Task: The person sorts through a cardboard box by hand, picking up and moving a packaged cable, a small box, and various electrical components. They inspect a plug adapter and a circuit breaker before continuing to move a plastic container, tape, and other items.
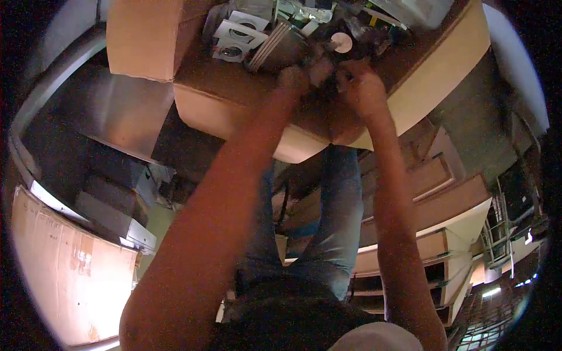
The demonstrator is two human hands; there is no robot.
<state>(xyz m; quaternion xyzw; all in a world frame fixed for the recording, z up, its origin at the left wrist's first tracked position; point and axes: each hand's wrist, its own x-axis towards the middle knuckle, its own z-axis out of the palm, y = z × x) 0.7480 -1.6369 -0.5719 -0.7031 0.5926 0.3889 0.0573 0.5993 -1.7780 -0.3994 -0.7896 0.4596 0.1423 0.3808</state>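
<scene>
Both of my hands reach down into a large open cardboard box (pixel 222 108). My left hand (pixel 294 78) is low in it, its fingers smeared by motion and dim, with a small pale brown piece (pixel 321 71) right at the fingertips. A short way to the right, my right hand (pixel 363 88) has its fingers curled in; what they hold, if anything, is lost in shadow. Just above the hands shows a round white disc (pixel 341 42). Left of them lean a stack of thin boards (pixel 270 45) and several white plates (pixel 232 50) with round dark centres.
Clear plastic wrapping (pixel 304 13) and dark jumbled parts fill the far side of the box. A taped cardboard carton (pixel 70 269) stands at lower left. Stacked cardboard trays (pixel 421 251) are at lower right, near a metal rack (pixel 506 228). A metal sheet (pixel 126 111) lies left.
</scene>
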